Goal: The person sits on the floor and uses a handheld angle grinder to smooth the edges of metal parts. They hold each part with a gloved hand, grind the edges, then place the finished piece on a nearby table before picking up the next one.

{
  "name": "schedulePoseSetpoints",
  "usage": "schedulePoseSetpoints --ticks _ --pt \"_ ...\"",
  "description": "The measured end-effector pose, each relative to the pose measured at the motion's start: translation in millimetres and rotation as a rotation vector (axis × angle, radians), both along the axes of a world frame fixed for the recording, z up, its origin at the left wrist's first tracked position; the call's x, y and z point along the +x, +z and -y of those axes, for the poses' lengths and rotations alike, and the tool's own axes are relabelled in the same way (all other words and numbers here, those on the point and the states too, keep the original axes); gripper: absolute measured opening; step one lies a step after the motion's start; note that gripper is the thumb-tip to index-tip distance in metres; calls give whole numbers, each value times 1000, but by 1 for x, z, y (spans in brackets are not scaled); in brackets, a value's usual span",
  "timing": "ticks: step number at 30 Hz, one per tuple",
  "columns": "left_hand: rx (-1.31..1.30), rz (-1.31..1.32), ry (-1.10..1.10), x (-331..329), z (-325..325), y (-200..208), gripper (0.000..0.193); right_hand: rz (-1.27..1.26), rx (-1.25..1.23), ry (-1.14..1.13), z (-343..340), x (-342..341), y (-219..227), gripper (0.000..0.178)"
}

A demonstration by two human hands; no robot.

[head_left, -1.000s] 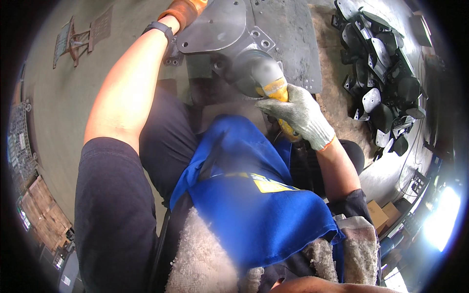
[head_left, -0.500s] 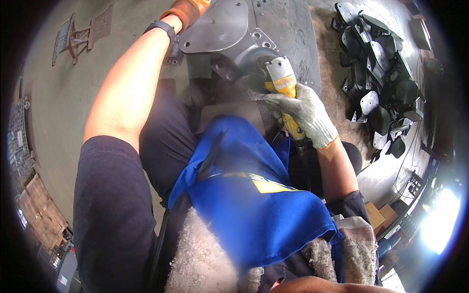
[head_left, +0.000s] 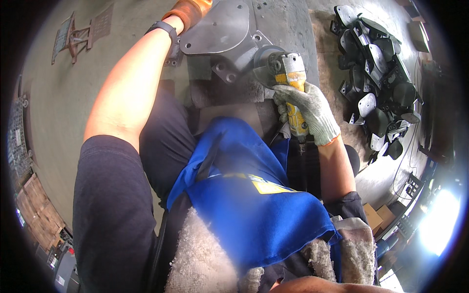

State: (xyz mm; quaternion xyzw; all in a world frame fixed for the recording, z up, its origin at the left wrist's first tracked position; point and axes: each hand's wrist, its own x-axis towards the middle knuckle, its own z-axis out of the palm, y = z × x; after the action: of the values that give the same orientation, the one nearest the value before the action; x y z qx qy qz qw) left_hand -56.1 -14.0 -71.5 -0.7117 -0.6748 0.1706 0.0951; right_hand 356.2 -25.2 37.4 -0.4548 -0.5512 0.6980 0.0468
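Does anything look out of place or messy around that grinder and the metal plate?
Only the dark metal parts at the right, heaped in a loose jumble on the floor. The right hand grips the grinder and the left hand rests on the metal plate.

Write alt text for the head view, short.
A grey-gloved right hand holds a yellow angle grinder against a grey metal bracket; the orange-gloved left hand steadies it. Dark metal parts lie piled on the right.

The right hand (head_left: 305,110), in a grey knit glove, grips a yellow angle grinder (head_left: 289,83) whose disc meets the edge of a grey metal bracket (head_left: 222,34). The left hand (head_left: 191,10), in an orange glove, rests on the bracket's far side. A pile of dark metal parts (head_left: 378,83) lies on the floor to the right.
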Motion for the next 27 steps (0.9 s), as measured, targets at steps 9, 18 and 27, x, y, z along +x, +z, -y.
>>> schedulePoseSetpoints --ticks 9,18,27 --pt "1 3 6 -2 -1 -4 33 14 -44 -53 1 -5 9 25" --pt "4 1 1 -5 -2 -7 33 25 -13 52 10 -15 13 23" --pt "5 1 -1 -5 -4 -9 32 95 0 60 8 -4 14 30"
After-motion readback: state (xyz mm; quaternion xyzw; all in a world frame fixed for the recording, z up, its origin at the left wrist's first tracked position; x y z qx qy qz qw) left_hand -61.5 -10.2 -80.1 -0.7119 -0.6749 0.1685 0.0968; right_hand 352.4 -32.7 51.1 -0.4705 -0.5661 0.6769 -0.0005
